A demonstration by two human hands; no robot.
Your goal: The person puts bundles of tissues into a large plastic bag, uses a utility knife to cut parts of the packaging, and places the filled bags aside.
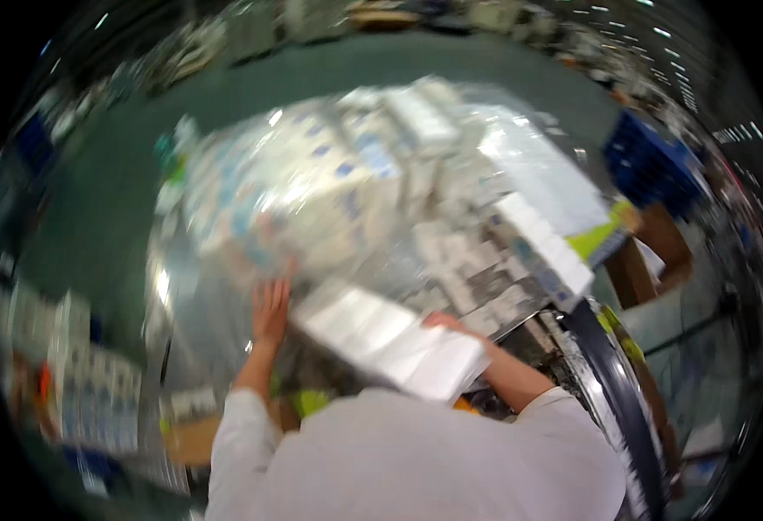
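Note:
A long white pack (390, 339), seemingly a row of white units side by side, lies slantwise in front of my body. My right hand (455, 328) is closed on its far edge near the right end. My left hand (270, 311) is open, fingers stretched away from me, just beyond the pack's left end. Its fingertips reach the near side of a big plastic-wrapped bundle (312, 187) with blue marks; blur hides whether they touch it. Right of the bundle, several small whitish packs (473, 269) sit in rows, next to another long white pack (542, 247).
A large white wrapped block (542, 165) lies at the far right of the load. Beyond it stand a blue crate (651, 165) and an open cardboard box (655, 260). A black curved rail (611, 382) runs down my right side. Stacked white packs (95, 391) stand at left.

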